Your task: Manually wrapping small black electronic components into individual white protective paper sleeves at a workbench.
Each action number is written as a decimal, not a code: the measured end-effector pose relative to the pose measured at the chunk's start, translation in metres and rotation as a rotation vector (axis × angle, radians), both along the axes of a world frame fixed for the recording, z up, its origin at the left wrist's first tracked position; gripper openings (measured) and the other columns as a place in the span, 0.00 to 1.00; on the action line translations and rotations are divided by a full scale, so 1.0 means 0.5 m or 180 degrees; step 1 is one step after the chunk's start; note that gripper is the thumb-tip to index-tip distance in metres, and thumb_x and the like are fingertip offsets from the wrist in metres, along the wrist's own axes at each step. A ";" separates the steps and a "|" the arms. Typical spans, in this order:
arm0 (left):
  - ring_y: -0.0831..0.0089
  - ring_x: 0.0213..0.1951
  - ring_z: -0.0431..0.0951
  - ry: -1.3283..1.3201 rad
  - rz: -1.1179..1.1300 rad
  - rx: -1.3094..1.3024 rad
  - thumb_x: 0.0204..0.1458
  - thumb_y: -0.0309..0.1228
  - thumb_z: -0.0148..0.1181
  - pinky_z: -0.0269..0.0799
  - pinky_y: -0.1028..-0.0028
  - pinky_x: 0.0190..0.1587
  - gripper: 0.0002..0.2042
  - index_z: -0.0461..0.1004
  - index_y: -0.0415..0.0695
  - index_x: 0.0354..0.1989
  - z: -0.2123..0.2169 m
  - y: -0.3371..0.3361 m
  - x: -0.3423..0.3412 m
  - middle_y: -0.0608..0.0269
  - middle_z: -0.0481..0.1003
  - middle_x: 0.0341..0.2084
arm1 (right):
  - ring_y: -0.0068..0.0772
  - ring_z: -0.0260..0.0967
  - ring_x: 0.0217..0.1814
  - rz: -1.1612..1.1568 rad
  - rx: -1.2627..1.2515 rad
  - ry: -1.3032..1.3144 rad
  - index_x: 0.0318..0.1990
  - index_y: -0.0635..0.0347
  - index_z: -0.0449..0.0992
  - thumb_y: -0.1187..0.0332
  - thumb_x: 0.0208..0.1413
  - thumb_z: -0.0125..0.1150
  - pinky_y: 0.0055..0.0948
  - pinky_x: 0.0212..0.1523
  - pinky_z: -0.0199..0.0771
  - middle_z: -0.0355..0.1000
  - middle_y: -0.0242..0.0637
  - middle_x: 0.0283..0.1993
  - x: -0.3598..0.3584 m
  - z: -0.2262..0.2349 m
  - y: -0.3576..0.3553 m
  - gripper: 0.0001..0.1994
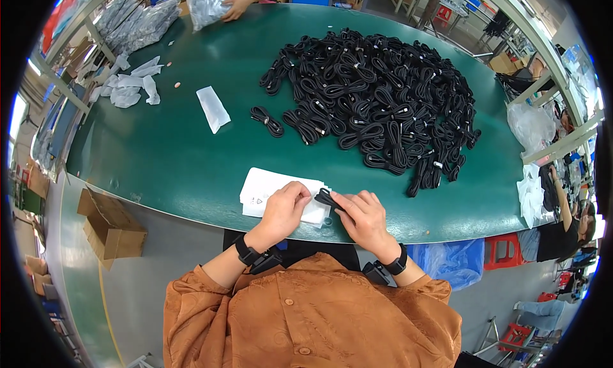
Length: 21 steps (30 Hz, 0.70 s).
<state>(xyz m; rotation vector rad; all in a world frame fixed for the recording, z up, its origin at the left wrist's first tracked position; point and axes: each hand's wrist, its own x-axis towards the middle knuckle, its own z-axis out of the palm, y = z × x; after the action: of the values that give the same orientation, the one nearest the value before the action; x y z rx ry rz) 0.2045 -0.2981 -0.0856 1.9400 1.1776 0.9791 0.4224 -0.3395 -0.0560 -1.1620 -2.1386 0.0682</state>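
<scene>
At the near edge of the green table lies a stack of flat white bags (258, 183) with small printing. My left hand (285, 210) rests over the stack, thumb and finger pinched at the top bag's edge. A coiled black cable (325, 198) is gripped by my right hand (364, 220), its end at the mouth of that bag. How far the cable reaches into the bag is hidden by my fingers. One loose black cable coil (267, 121) lies beyond the stack, beside a big pile of coiled black cables (383, 100). A filled white bag (212, 109) lies farther left.
Several crumpled white bags (131, 84) lie at the table's left. Across the table, another person's hand (236, 8) holds a clear bag (207, 4). An open cardboard box (115, 227) stands on the floor at left; a blue-lined bin (450, 262) and red stool (503, 251) stand at right.
</scene>
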 end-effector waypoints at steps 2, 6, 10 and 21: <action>0.68 0.27 0.74 -0.0246 0.0106 -0.0297 0.55 0.21 0.62 0.71 0.71 0.33 0.03 0.73 0.37 0.34 -0.002 -0.004 0.002 0.57 0.73 0.28 | 0.38 0.67 0.33 0.0073 0.0070 -0.0183 0.55 0.57 0.78 0.77 0.47 0.68 0.35 0.35 0.66 0.76 0.34 0.36 0.004 0.004 0.001 0.24; 0.64 0.32 0.75 -0.0248 -0.0203 0.0007 0.52 0.19 0.63 0.72 0.70 0.37 0.05 0.73 0.38 0.34 0.024 -0.009 0.005 0.57 0.73 0.32 | 0.37 0.68 0.34 0.0272 -0.0159 -0.0401 0.53 0.57 0.79 0.76 0.48 0.67 0.35 0.34 0.65 0.75 0.33 0.35 0.020 0.005 0.004 0.21; 0.60 0.39 0.74 0.0282 -0.0726 0.1416 0.48 0.17 0.63 0.71 0.68 0.41 0.07 0.73 0.40 0.33 0.061 -0.003 0.006 0.58 0.73 0.37 | 0.36 0.68 0.35 0.0310 -0.1858 0.0801 0.50 0.57 0.79 0.74 0.52 0.67 0.33 0.34 0.67 0.73 0.33 0.34 0.026 -0.005 0.013 0.17; 0.65 0.43 0.72 -0.0165 -0.0326 0.0816 0.51 0.19 0.62 0.70 0.69 0.43 0.06 0.72 0.41 0.34 0.159 0.043 -0.015 0.61 0.73 0.39 | 0.37 0.71 0.41 0.0957 -0.0406 0.0925 0.50 0.61 0.73 0.77 0.50 0.70 0.26 0.38 0.74 0.68 0.42 0.48 -0.019 0.078 0.075 0.19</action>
<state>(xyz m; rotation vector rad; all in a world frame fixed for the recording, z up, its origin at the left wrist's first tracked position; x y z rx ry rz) 0.1969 -0.2766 -0.0061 2.1362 0.9513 1.1645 0.4129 -0.3022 -0.0168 -0.8312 -2.0505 0.4853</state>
